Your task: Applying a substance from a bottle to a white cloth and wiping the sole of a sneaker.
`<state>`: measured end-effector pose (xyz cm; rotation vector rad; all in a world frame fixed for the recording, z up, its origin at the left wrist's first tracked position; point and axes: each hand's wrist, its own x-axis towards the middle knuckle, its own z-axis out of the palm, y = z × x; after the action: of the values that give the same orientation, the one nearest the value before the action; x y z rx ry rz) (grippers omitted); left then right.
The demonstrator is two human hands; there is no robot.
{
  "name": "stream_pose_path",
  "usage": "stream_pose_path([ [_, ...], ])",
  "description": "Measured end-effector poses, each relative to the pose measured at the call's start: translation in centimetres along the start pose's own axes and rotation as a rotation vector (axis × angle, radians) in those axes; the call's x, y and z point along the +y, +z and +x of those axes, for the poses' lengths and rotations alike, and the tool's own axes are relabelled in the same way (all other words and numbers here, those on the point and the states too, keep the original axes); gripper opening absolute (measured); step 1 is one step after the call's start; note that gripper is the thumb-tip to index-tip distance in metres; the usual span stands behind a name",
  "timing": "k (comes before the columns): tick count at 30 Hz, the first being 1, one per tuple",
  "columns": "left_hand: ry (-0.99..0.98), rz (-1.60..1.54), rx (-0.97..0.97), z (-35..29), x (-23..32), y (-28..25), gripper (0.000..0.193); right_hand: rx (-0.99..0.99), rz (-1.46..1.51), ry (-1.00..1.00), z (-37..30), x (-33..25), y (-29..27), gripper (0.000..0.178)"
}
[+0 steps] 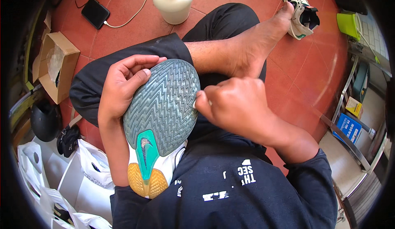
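Left hand [121, 90]: my fingers wrapped on the sneaker [160, 122], sole up.
Right hand [234, 105]: fingertips pinched at the sole's edge.
Progress: edge work underway, extent unclear; second sneaker [300, 11] untouched on floor.

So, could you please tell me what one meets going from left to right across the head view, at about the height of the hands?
Cardboard box → left hand → shoe sole → right hand → blue box.
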<state>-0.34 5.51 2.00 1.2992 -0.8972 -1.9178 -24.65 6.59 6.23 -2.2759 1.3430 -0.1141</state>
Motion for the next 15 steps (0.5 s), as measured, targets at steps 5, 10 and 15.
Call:
stream_pose_path([
  [5, 0.004, 0.001, -0.006, 0.2, 0.1, 0.0, 0.030, -0.004, -0.025, -0.025, 0.1, 0.1, 0.0, 0.036],
  [10, 0.001, 0.010, 0.022, 0.1, 0.1, 0.0, 0.030, -0.053, -0.022, -0.020, 0.0, -0.9, -0.3, 0.036],
  [15, 0.018, 0.017, 0.004, 0.2, 0.0, 0.2, 0.030, -0.100, -0.045, -0.045, 0.5, -0.8, -1.0, 0.036],
])
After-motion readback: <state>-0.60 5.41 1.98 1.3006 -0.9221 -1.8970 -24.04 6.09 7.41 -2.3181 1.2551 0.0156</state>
